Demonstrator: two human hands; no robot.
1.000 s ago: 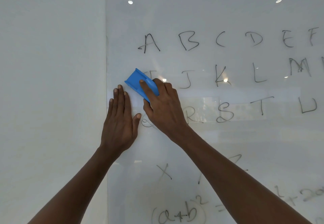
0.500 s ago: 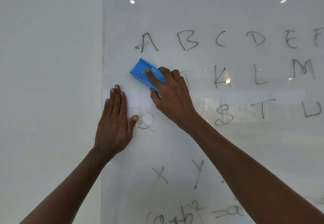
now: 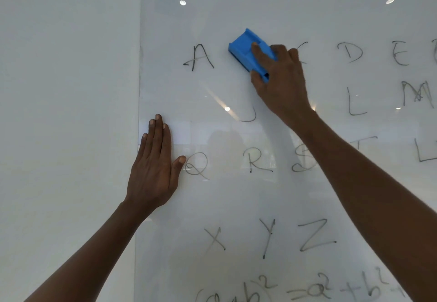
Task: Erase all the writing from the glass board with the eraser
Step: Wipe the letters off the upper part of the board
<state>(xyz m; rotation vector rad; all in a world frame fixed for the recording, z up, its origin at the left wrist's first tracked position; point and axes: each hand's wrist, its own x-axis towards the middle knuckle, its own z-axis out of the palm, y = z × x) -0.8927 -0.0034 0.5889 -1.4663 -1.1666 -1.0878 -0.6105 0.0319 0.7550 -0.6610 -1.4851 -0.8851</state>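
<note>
Since half a second ago, the eraser [image 3: 250, 52] has been carried up from the second row of letters to the top row, and it is now pressed on the place where the B was written; that letter is no longer seen, though it may be only covered. From the second row, the I is gone and only the lower curve of the J [image 3: 248, 116] is left. So a small part of the writing is judged as erased, and most of it is still to be done.

Nearest to the camera, the two forearms are raised toward the glass board [image 3: 236, 197]. The left hand [image 3: 153, 164] is laid flat on the board near its left edge, with fingers together and thumb spread, and nothing is held in it; the thumb tip is just beside the Q [image 3: 196, 165]. The right hand [image 3: 281, 81] is closed around the blue eraser, with the thumb on its lower edge and the fingers on top.

Farther on the glass, the A [image 3: 198, 57] is untouched just left of the eraser, and the C is partly hidden behind the fingers. Lower rows and a formula at the bottom are still complete.
</note>
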